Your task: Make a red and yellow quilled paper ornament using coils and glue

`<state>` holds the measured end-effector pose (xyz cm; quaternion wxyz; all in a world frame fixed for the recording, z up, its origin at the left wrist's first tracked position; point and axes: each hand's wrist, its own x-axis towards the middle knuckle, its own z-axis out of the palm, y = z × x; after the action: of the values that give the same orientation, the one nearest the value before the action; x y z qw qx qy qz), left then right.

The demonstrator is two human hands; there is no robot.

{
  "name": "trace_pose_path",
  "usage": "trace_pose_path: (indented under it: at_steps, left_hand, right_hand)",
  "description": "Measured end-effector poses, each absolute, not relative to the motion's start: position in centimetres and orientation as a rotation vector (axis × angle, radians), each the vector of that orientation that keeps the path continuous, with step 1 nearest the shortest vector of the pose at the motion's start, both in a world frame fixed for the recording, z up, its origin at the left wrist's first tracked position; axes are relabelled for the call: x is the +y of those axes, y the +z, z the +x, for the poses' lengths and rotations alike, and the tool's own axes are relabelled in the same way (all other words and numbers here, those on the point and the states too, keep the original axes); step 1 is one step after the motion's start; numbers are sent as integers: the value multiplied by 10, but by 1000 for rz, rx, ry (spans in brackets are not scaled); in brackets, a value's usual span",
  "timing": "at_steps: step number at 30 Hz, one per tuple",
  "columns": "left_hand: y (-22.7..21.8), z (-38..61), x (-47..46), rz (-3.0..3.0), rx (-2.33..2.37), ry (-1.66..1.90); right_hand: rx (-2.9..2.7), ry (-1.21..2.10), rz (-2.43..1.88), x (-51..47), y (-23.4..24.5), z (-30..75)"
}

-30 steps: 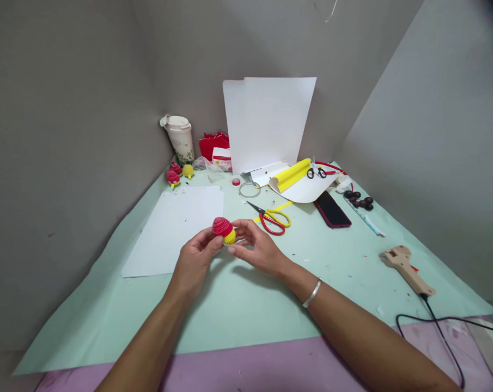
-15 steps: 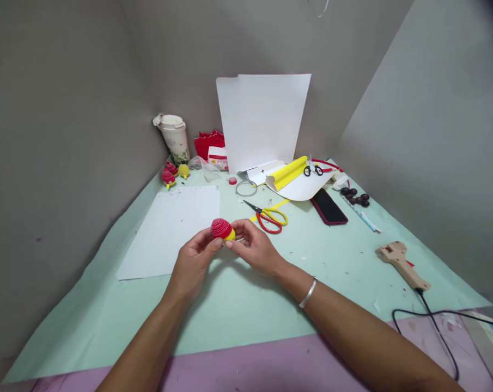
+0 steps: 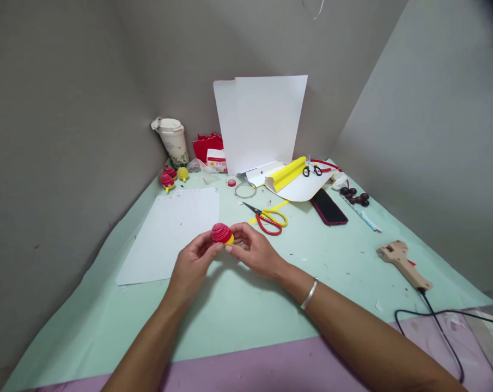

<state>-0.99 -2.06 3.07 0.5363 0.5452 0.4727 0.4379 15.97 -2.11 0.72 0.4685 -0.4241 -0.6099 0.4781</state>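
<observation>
A small rounded piece, red with pale stripes on top and yellow at its lower right, is held above the table between both hands. My left hand grips its left side, thumb along the lower edge. At the yellow end, my right hand pinches it with thumb and fingers; a silver bangle circles that wrist. The underside is hidden. Scissors with red and yellow handles lie just beyond my right hand. Left of the hands is a white sheet.
Similar red-and-yellow pieces sit at the back left near a lidded cup. White boards lean on the wall. Rolled yellow sheet, black-handled scissors, phone and corded glue gun occupy the right.
The view has shifted slightly. Both hands keep hold of the rounded piece, which appears a little lower and turned slightly, showing less yellow.
</observation>
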Motion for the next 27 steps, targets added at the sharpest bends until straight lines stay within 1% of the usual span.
trace_pose_path:
  at_steps: [7, 15, 21, 27]
  left_hand:
    - [23, -11, -16, 1383, 1179, 1048]
    - [28, -16, -16, 1309, 1191, 1089]
    - [25, -22, -12, 1132, 1069, 1067]
    - [19, -18, -11, 1123, 1008, 1051]
  right_hand:
    - [-1522, 1220, -983, -19, 5, 162]
    - [-1561, 1202, -1060, -18, 1, 163]
    - [-1531, 1184, -1060, -18, 3, 162]
    - [-1537, 1137, -1043, -17, 3, 162]
